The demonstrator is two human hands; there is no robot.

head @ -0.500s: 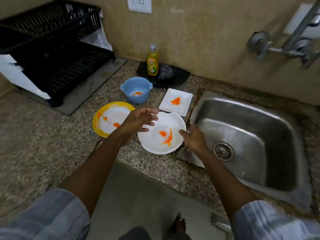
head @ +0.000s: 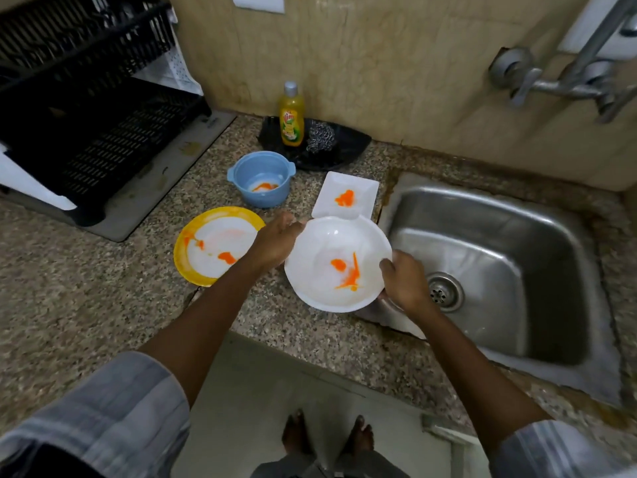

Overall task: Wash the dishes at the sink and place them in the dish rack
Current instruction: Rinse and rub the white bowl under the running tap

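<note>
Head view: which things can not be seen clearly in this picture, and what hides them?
- Tap: its spout is cut off by the top right edge.
- Dish rack: its left part is cut off by the frame edge.
- Round white plate: the right hand hides its right rim.
- Soap bottle: its label is too small to read.
- Left hand: its fingertips are blurred at the plate's rim.

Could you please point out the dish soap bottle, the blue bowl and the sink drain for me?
dish soap bottle (head: 292,123): head view, on its front label.
blue bowl (head: 272,199): head view, on its near outer wall.
sink drain (head: 444,291): head view, on the strainer's middle.
</note>
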